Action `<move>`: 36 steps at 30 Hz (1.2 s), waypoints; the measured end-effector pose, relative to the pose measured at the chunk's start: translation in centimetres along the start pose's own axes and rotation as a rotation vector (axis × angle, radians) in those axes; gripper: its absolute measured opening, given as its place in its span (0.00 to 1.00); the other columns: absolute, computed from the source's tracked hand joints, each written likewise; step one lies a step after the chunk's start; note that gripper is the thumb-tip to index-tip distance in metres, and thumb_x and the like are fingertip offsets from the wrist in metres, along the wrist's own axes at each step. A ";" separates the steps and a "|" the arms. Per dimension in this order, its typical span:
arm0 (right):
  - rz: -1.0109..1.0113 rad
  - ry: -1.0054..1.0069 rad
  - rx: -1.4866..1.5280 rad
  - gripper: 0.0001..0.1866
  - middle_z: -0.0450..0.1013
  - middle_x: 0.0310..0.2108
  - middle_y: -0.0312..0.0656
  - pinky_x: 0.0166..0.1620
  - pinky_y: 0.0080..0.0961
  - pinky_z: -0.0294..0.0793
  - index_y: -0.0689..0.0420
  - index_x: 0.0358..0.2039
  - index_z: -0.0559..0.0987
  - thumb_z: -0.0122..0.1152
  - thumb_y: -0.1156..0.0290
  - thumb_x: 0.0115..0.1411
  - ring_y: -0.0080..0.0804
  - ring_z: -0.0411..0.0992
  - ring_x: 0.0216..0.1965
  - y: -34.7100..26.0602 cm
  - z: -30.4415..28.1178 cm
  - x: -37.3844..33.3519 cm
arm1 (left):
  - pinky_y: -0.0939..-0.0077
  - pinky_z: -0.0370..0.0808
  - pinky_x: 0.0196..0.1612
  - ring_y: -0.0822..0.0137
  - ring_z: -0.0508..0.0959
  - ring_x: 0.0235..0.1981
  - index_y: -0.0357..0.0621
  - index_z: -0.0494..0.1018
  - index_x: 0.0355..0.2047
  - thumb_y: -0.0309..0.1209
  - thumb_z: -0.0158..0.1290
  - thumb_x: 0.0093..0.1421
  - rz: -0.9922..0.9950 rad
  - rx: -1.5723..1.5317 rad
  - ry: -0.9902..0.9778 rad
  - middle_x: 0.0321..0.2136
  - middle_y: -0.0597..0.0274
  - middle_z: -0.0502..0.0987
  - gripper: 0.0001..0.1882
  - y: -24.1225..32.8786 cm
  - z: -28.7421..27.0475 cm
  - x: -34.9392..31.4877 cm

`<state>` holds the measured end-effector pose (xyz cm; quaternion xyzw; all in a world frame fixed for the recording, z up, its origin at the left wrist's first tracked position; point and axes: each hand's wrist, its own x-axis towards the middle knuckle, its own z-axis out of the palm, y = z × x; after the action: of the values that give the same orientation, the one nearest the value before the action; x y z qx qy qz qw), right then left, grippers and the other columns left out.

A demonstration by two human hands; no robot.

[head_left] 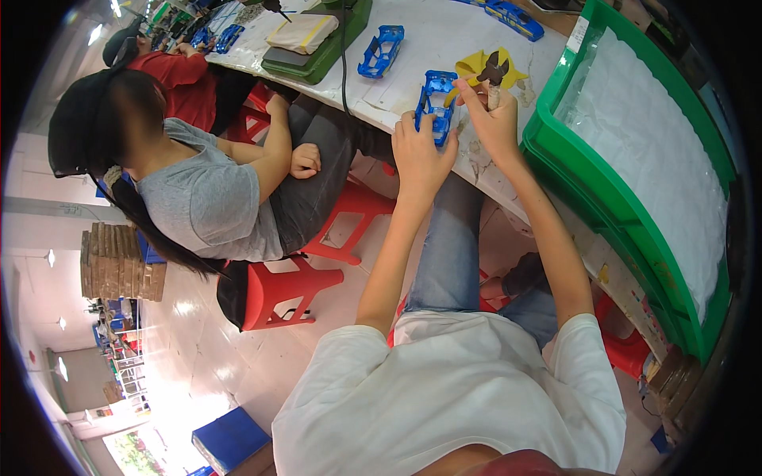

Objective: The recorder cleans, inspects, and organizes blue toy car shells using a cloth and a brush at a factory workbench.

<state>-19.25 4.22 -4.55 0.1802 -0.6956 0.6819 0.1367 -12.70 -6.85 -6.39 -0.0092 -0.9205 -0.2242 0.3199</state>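
My left hand [425, 155] is closed around the near end and side of a blue plastic toy car body [435, 89] with open window gaps, held at the table's front edge. Right of it, my right hand [496, 123] has its fingers bent, with a slim yellow piece [451, 97] at the thumb and forefinger, touching or very near the car body's right side. A beige wrap seems to cover one fingertip. Just beyond this hand lies a dark-jawed tool, like cutters [494, 68], over something yellow [470, 63]; whether it connects to the yellow piece is unclear.
Another blue car body [381, 51] lies farther left, and more [514, 20] at the far edge. A green crate [603, 190] lined with white sheeting stands close on my right. To the left, a person in grey [198, 174] sits by a green tray [317, 59] and a hanging cable [344, 63].
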 end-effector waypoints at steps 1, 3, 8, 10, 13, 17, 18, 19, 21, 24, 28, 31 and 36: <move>0.000 -0.002 0.000 0.09 0.71 0.20 0.35 0.27 0.13 0.64 0.61 0.30 0.76 0.53 0.69 0.56 0.16 0.68 0.24 0.0 0.1 0.0 | 0.63 0.63 0.38 0.51 0.66 0.36 0.35 0.68 0.33 0.36 0.55 0.44 -0.002 0.000 0.001 0.35 0.46 0.65 0.19 -0.1 0.0 0.0; 0.011 -0.023 -0.054 0.09 0.71 0.20 0.35 0.27 0.13 0.64 0.61 0.31 0.76 0.53 0.69 0.56 0.16 0.68 0.23 0.0 0.2 0.0 | 0.63 0.64 0.37 0.51 0.66 0.35 0.36 0.68 0.33 0.34 0.55 0.45 -0.007 -0.026 0.012 0.34 0.46 0.65 0.17 -0.4 0.2 -0.1; 0.016 -0.030 -0.077 0.09 0.72 0.21 0.35 0.27 0.13 0.64 0.62 0.31 0.76 0.54 0.69 0.56 0.17 0.68 0.24 0.3 0.1 -0.1 | 0.62 0.64 0.37 0.50 0.66 0.34 0.35 0.67 0.29 0.32 0.56 0.45 -0.025 -0.078 0.043 0.32 0.46 0.65 0.15 0.0 0.3 -0.4; 0.018 -0.030 -0.068 0.09 0.72 0.21 0.35 0.27 0.13 0.64 0.62 0.31 0.76 0.54 0.69 0.56 0.17 0.69 0.24 0.2 0.2 -0.1 | 0.62 0.64 0.37 0.50 0.66 0.34 0.35 0.67 0.28 0.32 0.55 0.45 -0.022 -0.084 0.056 0.32 0.46 0.64 0.14 -0.1 0.4 -0.4; -0.003 -0.015 -0.034 0.09 0.72 0.22 0.35 0.27 0.13 0.64 0.62 0.31 0.76 0.54 0.69 0.56 0.17 0.69 0.24 0.2 0.3 -0.1 | 0.62 0.65 0.36 0.50 0.67 0.34 0.35 0.67 0.27 0.31 0.55 0.45 -0.018 -0.108 0.064 0.32 0.46 0.64 0.14 -0.3 0.5 -0.3; -0.002 -0.018 0.000 0.10 0.72 0.22 0.35 0.26 0.13 0.63 0.61 0.31 0.76 0.53 0.68 0.56 0.17 0.69 0.24 -0.3 0.3 0.0 | 0.63 0.67 0.35 0.50 0.68 0.33 0.35 0.68 0.27 0.32 0.56 0.44 -0.020 -0.101 0.041 0.31 0.47 0.65 0.14 -0.4 0.5 -0.1; 0.002 -0.012 0.044 0.10 0.72 0.21 0.35 0.26 0.13 0.63 0.61 0.31 0.76 0.53 0.68 0.56 0.17 0.69 0.24 -0.5 0.3 0.0 | 0.63 0.67 0.35 0.49 0.70 0.33 0.35 0.70 0.27 0.33 0.56 0.45 -0.033 -0.082 0.021 0.32 0.47 0.66 0.14 -0.4 0.4 0.0; 0.002 -0.012 0.043 0.10 0.72 0.21 0.35 0.26 0.13 0.63 0.61 0.31 0.76 0.53 0.68 0.56 0.17 0.69 0.24 -0.5 0.3 0.1 | 0.63 0.67 0.35 0.49 0.70 0.33 0.35 0.70 0.27 0.33 0.56 0.45 -0.033 -0.083 0.022 0.32 0.47 0.66 0.14 -0.4 0.3 0.0; 0.034 -0.016 0.021 0.10 0.71 0.21 0.34 0.25 0.13 0.61 0.61 0.31 0.76 0.53 0.67 0.56 0.16 0.68 0.23 -0.5 0.2 0.1 | 0.63 0.68 0.35 0.50 0.70 0.32 0.35 0.70 0.27 0.33 0.56 0.44 -0.037 -0.057 0.000 0.31 0.47 0.66 0.14 -0.3 0.2 0.1; -0.004 -0.032 0.021 0.10 0.71 0.20 0.33 0.24 0.13 0.60 0.61 0.31 0.76 0.53 0.67 0.56 0.15 0.66 0.22 -0.4 0.3 0.2 | 0.63 0.68 0.35 0.50 0.70 0.33 0.36 0.70 0.27 0.34 0.56 0.45 -0.031 -0.035 0.019 0.32 0.47 0.66 0.14 -0.4 0.3 0.0; -0.061 -0.060 0.020 0.10 0.71 0.20 0.34 0.24 0.13 0.60 0.62 0.30 0.76 0.53 0.67 0.56 0.15 0.66 0.21 0.7 0.6 0.6 | 0.63 0.67 0.35 0.50 0.70 0.33 0.37 0.71 0.28 0.35 0.55 0.46 -0.046 -0.060 0.078 0.32 0.48 0.66 0.14 -0.2 0.6 0.0; -0.084 -0.092 -0.040 0.11 0.72 0.20 0.35 0.24 0.14 0.62 0.63 0.29 0.76 0.54 0.67 0.56 0.17 0.67 0.21 1.0 0.7 0.8 | 0.63 0.67 0.35 0.50 0.70 0.33 0.36 0.72 0.31 0.35 0.55 0.47 -0.036 -0.058 0.063 0.32 0.48 0.66 0.15 -0.3 0.7 0.0; -0.156 -0.057 0.022 0.10 0.72 0.20 0.37 0.24 0.15 0.64 0.64 0.27 0.76 0.55 0.69 0.55 0.18 0.67 0.20 1.0 0.9 0.9 | 0.64 0.67 0.35 0.50 0.69 0.33 0.33 0.73 0.29 0.34 0.54 0.47 -0.041 -0.079 -0.014 0.31 0.46 0.66 0.15 -0.2 0.2 0.2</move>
<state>-20.49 3.29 -5.10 0.2544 -0.6755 0.6715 0.1675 -13.00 -6.94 -6.48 -0.0045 -0.9132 -0.2666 0.3080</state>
